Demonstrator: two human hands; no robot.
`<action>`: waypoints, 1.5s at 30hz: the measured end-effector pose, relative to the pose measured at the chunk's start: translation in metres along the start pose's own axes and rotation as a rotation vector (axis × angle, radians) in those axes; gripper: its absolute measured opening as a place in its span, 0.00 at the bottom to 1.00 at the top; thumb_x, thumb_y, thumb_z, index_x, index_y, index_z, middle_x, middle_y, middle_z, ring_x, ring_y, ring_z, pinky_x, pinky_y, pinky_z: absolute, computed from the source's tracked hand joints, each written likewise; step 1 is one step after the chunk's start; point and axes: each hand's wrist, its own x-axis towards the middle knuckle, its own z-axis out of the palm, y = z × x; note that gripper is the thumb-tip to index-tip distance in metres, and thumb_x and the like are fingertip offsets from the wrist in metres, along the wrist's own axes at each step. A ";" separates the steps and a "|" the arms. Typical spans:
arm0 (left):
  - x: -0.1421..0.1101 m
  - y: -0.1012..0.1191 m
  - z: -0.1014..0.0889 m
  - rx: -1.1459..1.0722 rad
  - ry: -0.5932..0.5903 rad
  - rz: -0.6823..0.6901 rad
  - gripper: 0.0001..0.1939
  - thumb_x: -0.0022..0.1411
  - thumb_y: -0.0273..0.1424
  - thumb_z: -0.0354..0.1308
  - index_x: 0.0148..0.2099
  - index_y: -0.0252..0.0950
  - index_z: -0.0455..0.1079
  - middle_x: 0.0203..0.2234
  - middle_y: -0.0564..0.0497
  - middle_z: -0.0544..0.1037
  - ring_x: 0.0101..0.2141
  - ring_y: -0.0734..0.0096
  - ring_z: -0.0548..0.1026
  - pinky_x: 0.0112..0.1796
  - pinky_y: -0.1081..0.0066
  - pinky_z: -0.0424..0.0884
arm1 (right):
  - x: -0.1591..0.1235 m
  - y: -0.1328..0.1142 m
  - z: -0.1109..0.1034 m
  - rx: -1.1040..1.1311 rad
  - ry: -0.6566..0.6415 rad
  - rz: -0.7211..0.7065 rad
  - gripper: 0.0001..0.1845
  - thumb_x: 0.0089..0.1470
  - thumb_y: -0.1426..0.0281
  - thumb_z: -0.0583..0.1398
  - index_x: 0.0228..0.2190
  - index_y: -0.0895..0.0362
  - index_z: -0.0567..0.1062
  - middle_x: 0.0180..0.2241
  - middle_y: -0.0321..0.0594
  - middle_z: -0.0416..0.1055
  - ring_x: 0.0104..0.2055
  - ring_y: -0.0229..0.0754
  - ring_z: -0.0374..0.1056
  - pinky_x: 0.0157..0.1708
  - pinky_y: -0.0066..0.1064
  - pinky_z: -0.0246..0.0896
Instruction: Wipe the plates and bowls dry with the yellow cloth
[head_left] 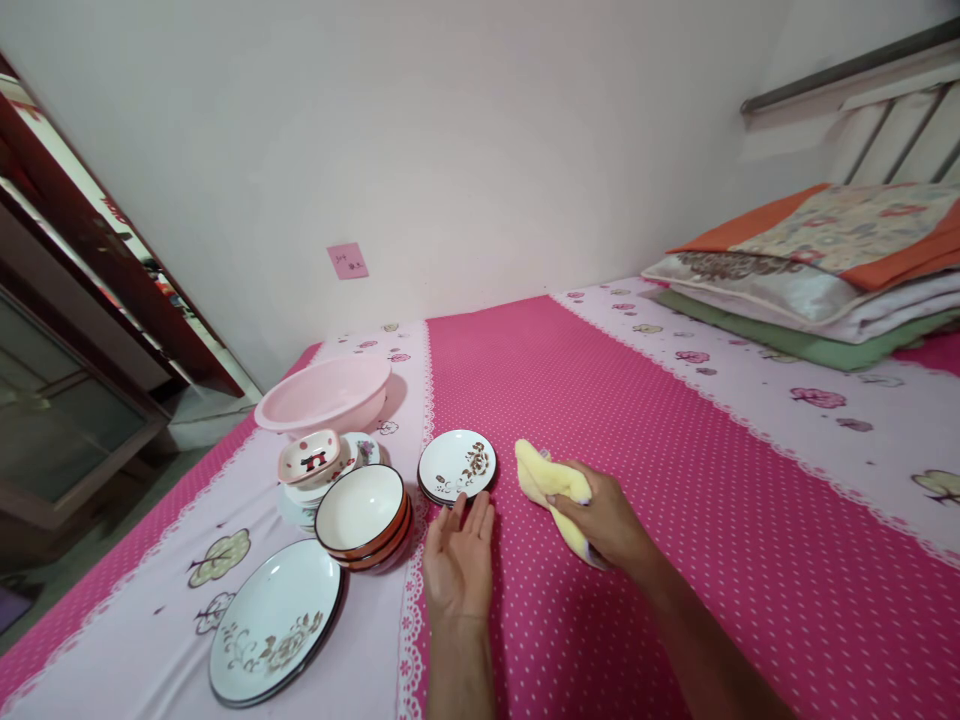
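Note:
My left hand (459,555) lies palm up with its fingers stretched out, the fingertips at the near rim of a small stack of white saucers (455,462) with brown flowers. Whether the fingertips touch the rim I cannot tell. A crumpled yellow cloth (551,480) is gripped in my right hand (611,520), just right of the saucers. Left of my left hand stand several stacked bowls (361,512), white inside and orange-brown outside. Nearer to me is a stack of larger white plates (276,625) with a brown flower pattern.
Behind the bowls, a red-and-white patterned dish (309,460) tops a pile of small plates. A pink basin (326,392) stands by the wall. Folded bedding and a pillow (802,280) lie at the right. The pink dotted bed sheet (510,370) spreads beneath everything.

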 end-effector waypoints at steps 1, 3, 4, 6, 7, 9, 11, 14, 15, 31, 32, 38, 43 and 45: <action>0.000 0.000 0.000 -0.012 -0.001 0.014 0.16 0.68 0.29 0.53 0.54 0.27 0.69 0.55 0.30 0.75 0.62 0.43 0.71 0.50 0.58 0.81 | 0.000 0.000 0.000 -0.001 0.000 0.001 0.20 0.48 0.63 0.64 0.43 0.57 0.80 0.38 0.44 0.83 0.38 0.51 0.79 0.36 0.35 0.72; 0.000 0.001 -0.001 -0.029 0.008 0.035 0.17 0.68 0.29 0.53 0.56 0.28 0.68 0.56 0.32 0.75 0.63 0.45 0.71 0.50 0.60 0.81 | 0.000 0.000 0.000 -0.006 0.003 0.001 0.19 0.48 0.63 0.64 0.43 0.57 0.80 0.38 0.44 0.83 0.38 0.51 0.79 0.36 0.35 0.72; 0.000 0.000 -0.002 -0.031 0.017 0.034 0.18 0.68 0.29 0.53 0.58 0.28 0.68 0.57 0.31 0.75 0.63 0.45 0.70 0.50 0.60 0.81 | 0.000 0.001 0.000 -0.007 0.006 0.000 0.19 0.48 0.63 0.64 0.43 0.57 0.80 0.38 0.44 0.83 0.38 0.51 0.79 0.36 0.35 0.72; 0.002 -0.002 -0.003 -0.019 0.025 -0.003 0.20 0.68 0.30 0.53 0.59 0.27 0.67 0.58 0.27 0.73 0.64 0.43 0.69 0.50 0.59 0.81 | 0.001 0.002 0.000 -0.009 0.007 -0.002 0.20 0.48 0.63 0.64 0.43 0.57 0.80 0.38 0.44 0.83 0.38 0.52 0.79 0.37 0.36 0.72; 0.003 -0.005 -0.003 -0.013 0.010 -0.034 0.21 0.67 0.30 0.53 0.60 0.26 0.66 0.59 0.26 0.72 0.64 0.41 0.69 0.50 0.57 0.81 | 0.001 0.003 0.001 -0.010 0.008 -0.002 0.20 0.48 0.63 0.65 0.43 0.58 0.80 0.38 0.45 0.83 0.38 0.52 0.78 0.37 0.36 0.72; 0.005 -0.010 -0.004 -0.014 -0.056 -0.077 0.23 0.67 0.31 0.54 0.61 0.25 0.66 0.60 0.25 0.71 0.64 0.41 0.69 0.53 0.52 0.78 | 0.002 0.005 0.002 -0.013 0.009 -0.002 0.20 0.48 0.62 0.65 0.43 0.58 0.80 0.38 0.45 0.83 0.37 0.52 0.78 0.37 0.37 0.72; 0.007 -0.014 -0.005 -0.028 -0.122 -0.092 0.24 0.67 0.32 0.53 0.62 0.26 0.67 0.61 0.27 0.71 0.64 0.45 0.70 0.57 0.52 0.75 | 0.002 0.006 0.002 -0.010 0.009 0.001 0.20 0.48 0.62 0.65 0.42 0.58 0.80 0.37 0.46 0.83 0.36 0.52 0.78 0.37 0.38 0.72; 0.009 -0.016 -0.007 -0.042 -0.140 -0.070 0.24 0.67 0.32 0.53 0.62 0.28 0.68 0.63 0.29 0.71 0.64 0.49 0.69 0.60 0.53 0.71 | 0.001 0.008 0.002 0.004 0.004 0.009 0.21 0.49 0.62 0.65 0.44 0.59 0.79 0.38 0.46 0.83 0.37 0.52 0.79 0.36 0.37 0.73; 0.009 -0.016 -0.008 -0.040 -0.129 -0.064 0.24 0.66 0.32 0.53 0.62 0.28 0.68 0.63 0.29 0.71 0.64 0.49 0.69 0.61 0.53 0.71 | 0.001 0.008 0.002 0.008 0.003 0.012 0.22 0.49 0.62 0.65 0.44 0.59 0.79 0.39 0.46 0.83 0.37 0.52 0.79 0.36 0.37 0.73; 0.013 -0.019 -0.008 -0.073 -0.123 -0.082 0.23 0.63 0.32 0.54 0.58 0.26 0.71 0.61 0.27 0.71 0.65 0.47 0.68 0.62 0.52 0.68 | 0.001 0.010 0.005 -0.041 0.023 0.003 0.21 0.47 0.61 0.65 0.42 0.58 0.81 0.37 0.46 0.83 0.36 0.52 0.79 0.36 0.37 0.73; 0.014 -0.020 -0.009 -0.083 -0.136 -0.078 0.22 0.64 0.31 0.54 0.57 0.26 0.72 0.61 0.28 0.72 0.65 0.47 0.68 0.62 0.52 0.67 | 0.001 0.010 0.005 -0.045 0.024 0.001 0.21 0.47 0.61 0.65 0.42 0.58 0.81 0.37 0.46 0.83 0.36 0.52 0.78 0.36 0.37 0.73; 0.018 -0.020 -0.013 -0.092 -0.145 -0.056 0.20 0.63 0.30 0.53 0.54 0.30 0.75 0.58 0.33 0.76 0.64 0.52 0.70 0.63 0.52 0.67 | 0.000 0.008 0.005 -0.039 0.018 0.000 0.21 0.48 0.62 0.65 0.43 0.58 0.80 0.39 0.45 0.83 0.38 0.53 0.79 0.37 0.37 0.73; 0.017 -0.019 -0.013 -0.069 -0.089 -0.090 0.21 0.62 0.31 0.55 0.55 0.29 0.74 0.58 0.29 0.74 0.63 0.50 0.71 0.58 0.54 0.73 | 0.000 0.007 0.005 -0.052 0.013 0.000 0.21 0.48 0.61 0.65 0.42 0.58 0.80 0.38 0.46 0.83 0.37 0.53 0.79 0.37 0.37 0.72; 0.017 -0.022 -0.012 -0.077 -0.116 -0.094 0.21 0.63 0.32 0.55 0.55 0.29 0.74 0.59 0.29 0.74 0.64 0.49 0.70 0.59 0.53 0.72 | 0.000 0.007 0.005 -0.063 0.015 -0.005 0.20 0.48 0.61 0.65 0.41 0.58 0.80 0.38 0.46 0.83 0.37 0.54 0.78 0.37 0.38 0.72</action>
